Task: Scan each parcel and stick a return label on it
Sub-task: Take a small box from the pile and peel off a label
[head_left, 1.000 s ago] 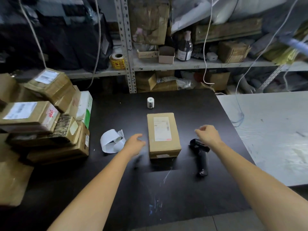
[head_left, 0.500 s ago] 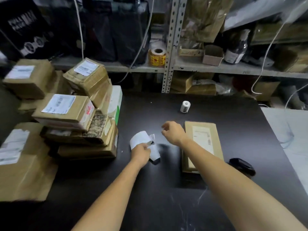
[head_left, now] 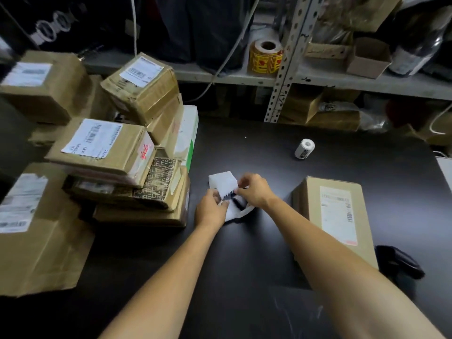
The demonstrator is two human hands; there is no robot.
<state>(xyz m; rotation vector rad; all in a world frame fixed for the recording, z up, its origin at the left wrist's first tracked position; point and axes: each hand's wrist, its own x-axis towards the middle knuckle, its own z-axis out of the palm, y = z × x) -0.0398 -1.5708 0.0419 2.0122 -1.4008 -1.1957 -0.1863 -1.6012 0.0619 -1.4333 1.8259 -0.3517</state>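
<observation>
Head view: two bare forearms reach forward over a matt black tabletop [head_left: 244, 277], and the hands meet near its middle.
Left hand: the left hand [head_left: 211, 210] has its fingers curled and pinches the lower part of a curled white paper label strip [head_left: 223, 183].
Right hand: the right hand [head_left: 255, 192] pinches the upper edge of the same strip with thumb and fingertips, just beside the left hand.
Label strip: it is held between both hands; dark print shows on it, too blurred to read.
Parcel: a brown oblong cardboard box with a white shipping label on top [head_left: 335, 216] lies flat on the table to the right of the hands, with neither hand on it.
Scanner: a black handheld barcode scanner [head_left: 401, 263] lies by the box's near right corner, untouched.
Small roll: a small white paper roll [head_left: 304, 148] lies tilted farther back on the table.
Stack: a heap of brown labelled cardboard boxes [head_left: 102, 152] fills the table's left side.
Shelf: a grey metal rack [head_left: 281, 79] behind the table carries a yellow printed tape roll [head_left: 265, 57].
</observation>
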